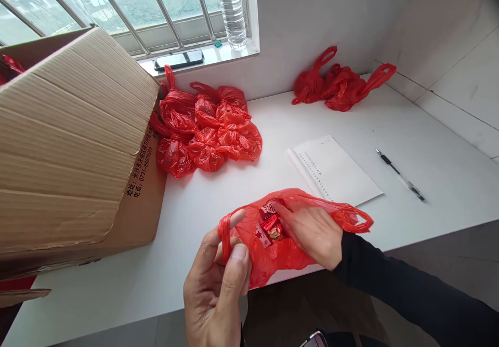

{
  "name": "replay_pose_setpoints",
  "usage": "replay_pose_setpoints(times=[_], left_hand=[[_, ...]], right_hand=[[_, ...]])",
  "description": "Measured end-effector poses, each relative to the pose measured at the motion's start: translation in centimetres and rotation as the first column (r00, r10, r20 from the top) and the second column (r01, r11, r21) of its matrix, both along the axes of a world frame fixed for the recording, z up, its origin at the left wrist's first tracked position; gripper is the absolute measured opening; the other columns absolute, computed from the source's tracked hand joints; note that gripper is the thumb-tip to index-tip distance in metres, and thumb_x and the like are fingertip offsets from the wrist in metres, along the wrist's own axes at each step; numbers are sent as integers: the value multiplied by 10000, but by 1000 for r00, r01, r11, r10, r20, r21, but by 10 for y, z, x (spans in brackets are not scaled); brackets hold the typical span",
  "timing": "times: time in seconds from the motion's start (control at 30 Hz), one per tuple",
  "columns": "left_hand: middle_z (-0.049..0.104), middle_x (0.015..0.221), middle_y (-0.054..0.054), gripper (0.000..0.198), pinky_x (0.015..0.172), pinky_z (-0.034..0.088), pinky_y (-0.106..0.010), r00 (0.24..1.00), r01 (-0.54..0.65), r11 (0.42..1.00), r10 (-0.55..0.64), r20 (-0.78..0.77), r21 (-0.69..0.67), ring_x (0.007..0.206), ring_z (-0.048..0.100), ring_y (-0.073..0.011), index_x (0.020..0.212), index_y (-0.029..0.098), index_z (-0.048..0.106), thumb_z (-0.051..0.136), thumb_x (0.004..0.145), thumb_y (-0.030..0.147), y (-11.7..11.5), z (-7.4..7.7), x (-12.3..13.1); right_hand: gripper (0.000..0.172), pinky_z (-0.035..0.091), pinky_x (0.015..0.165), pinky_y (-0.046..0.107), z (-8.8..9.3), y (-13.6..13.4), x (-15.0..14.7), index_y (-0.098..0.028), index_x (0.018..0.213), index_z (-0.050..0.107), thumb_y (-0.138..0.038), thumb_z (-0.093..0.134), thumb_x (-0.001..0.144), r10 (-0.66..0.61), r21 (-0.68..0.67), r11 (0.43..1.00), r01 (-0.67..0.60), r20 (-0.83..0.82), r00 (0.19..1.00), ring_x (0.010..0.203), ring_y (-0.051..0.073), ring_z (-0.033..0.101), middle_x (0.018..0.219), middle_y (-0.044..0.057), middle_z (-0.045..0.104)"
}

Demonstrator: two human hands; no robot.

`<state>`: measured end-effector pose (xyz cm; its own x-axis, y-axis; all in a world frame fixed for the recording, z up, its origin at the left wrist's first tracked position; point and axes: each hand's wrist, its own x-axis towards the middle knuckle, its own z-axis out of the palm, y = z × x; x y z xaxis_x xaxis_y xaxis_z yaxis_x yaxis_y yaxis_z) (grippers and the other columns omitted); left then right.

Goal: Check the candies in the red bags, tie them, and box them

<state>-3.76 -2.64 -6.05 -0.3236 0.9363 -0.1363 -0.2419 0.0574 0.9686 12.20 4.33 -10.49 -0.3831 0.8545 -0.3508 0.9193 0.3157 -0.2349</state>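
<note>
A thin red plastic bag [273, 256] lies open at the near edge of the white table [409, 129]. My left hand [216, 284] pinches the bag's left handle loop between thumb and fingers. My right hand [314, 232] reaches into the bag's mouth, its fingers curled around small wrapped red and gold candies [271, 225] inside. Part of my right hand's fingers is hidden by the plastic.
A large open cardboard box [74, 144] stands at the left. Several tied red bags [206, 129] are heaped beside it, and two more red bags [339, 84] lie at the back. A sheet of paper [339, 173], a pen [399, 175], a phone [178, 59] and a water bottle [231, 9] are nearby.
</note>
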Motion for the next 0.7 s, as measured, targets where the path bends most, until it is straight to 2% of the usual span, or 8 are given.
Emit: replay_pose_setpoints(times=[0.1,0.2,0.3,0.37,0.53,0.7], left_hand=[[596,644,33,242,480,446,-104,1000,13,1000,-13,-3,13,509,431,-54,1049,345,792,802,812,302,0,-1,-1],[533,584,43,248,472,429,-97,1000,8,1000,-8,-10,2,501,418,-51,1056,332,794,803,810,308,1,-2,-1],[588,653,30,220,486,428,-97,1000,-2,1000,2,-5,-1,508,413,-43,1030,328,796,801,812,302,2,-2,0],[567,632,30,237,480,426,-104,1000,7,1000,-7,-12,-11,506,411,-50,1058,329,791,791,822,303,2,-1,0],[464,568,39,269,469,426,-125,999,11,999,-12,-47,-34,508,399,-70,1106,312,784,769,838,331,1,1,0],[452,579,38,273,486,442,-119,998,13,999,-15,-63,-29,512,396,-67,1112,316,784,767,841,344,2,2,0]], right_hand=[[422,480,684,365,0,1,-1,-169,1456,502,-229,370,1060,-30,-17,999,31,46,998,975,295,692,1130,148,692],[423,470,652,353,2,-1,-2,-181,1457,504,-235,371,1059,-25,-9,1000,25,61,998,970,295,691,1110,142,695],[419,463,634,354,2,-2,-2,-194,1444,524,-239,361,1061,-8,-7,1000,9,63,998,950,296,690,1042,121,698],[424,470,645,361,2,-3,-2,-170,1446,523,-220,360,1058,-22,0,1000,22,67,998,971,298,683,1070,131,692],[469,468,660,353,2,-8,-7,-266,1480,495,-177,426,1026,2,-43,999,0,29,1000,1022,293,661,1097,98,682],[428,442,660,346,2,-9,-9,-244,1436,542,-177,407,1035,-14,-72,997,18,56,998,1002,276,652,1097,100,681]])
